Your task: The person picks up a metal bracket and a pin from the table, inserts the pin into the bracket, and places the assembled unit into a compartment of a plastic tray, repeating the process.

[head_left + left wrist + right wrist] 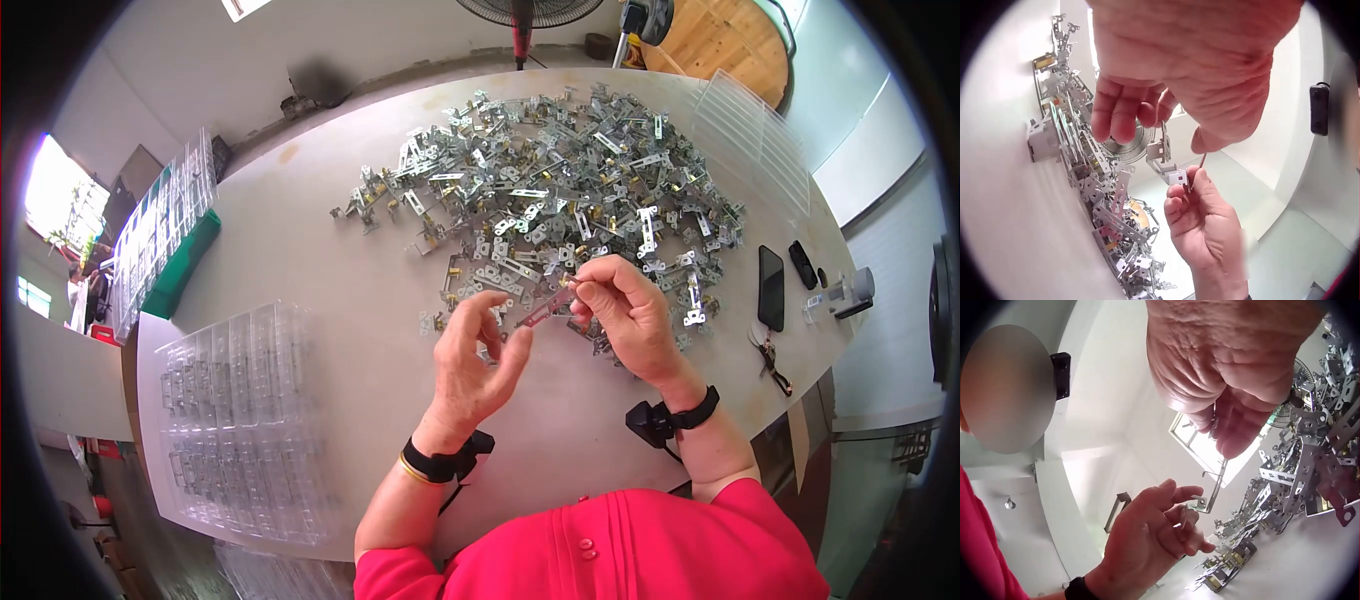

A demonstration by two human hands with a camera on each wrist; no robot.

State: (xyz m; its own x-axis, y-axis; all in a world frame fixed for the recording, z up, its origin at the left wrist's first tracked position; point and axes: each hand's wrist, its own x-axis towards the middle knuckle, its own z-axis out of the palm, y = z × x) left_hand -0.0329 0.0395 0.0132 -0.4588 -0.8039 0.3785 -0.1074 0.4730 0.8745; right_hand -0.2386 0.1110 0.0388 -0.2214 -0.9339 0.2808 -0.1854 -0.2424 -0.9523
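Observation:
My right hand (625,310) pinches one end of a thin metal bracket (545,307) between thumb and fingers, above the table. The bracket slants down toward my left hand (472,362), whose thumb and index finger stand apart, with the thumb tip close by its lower end. In the right wrist view, the bracket (1215,495) hangs from the right hand's fingers, and its bent end overlaps the left hand (1147,528). Just beyond both hands spreads a heap of similar metal brackets (560,190), some with brass-coloured parts.
A clear compartment tray (235,420) with metal parts stands at the left. Another clear tray (165,240) leans over a green bin (185,265), and a clear ribbed tray (750,140) lies at the far right. A phone (770,288) and pliers (770,365) lie at the right.

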